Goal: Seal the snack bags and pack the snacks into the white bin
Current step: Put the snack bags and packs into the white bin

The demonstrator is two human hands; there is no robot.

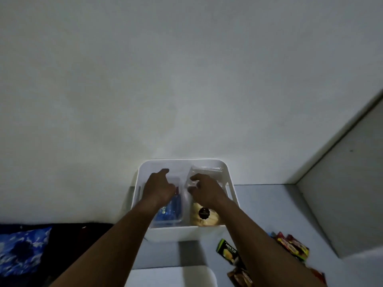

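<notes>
Two hands are inside the white bin [186,233], which sits on the grey floor [269,204] against a plain white wall [186,79]. The right hand [205,191] has its fingers curled, pinching the crumpled top of a clear bag [204,214] of pale snacks with a dark round label, likely closing it in place in the bin's right half. The left hand [159,187] is over a clear box [170,212] of blue packets in the left half, index finger out and the rest bent; I cannot tell whether it grips anything, probably steadying. Unpacked: a green pack [227,249], red packs [292,245] and a brown pack [240,276] lie near the bin. A blue patterned cloth [22,249] is at left. Dim light.
</notes>
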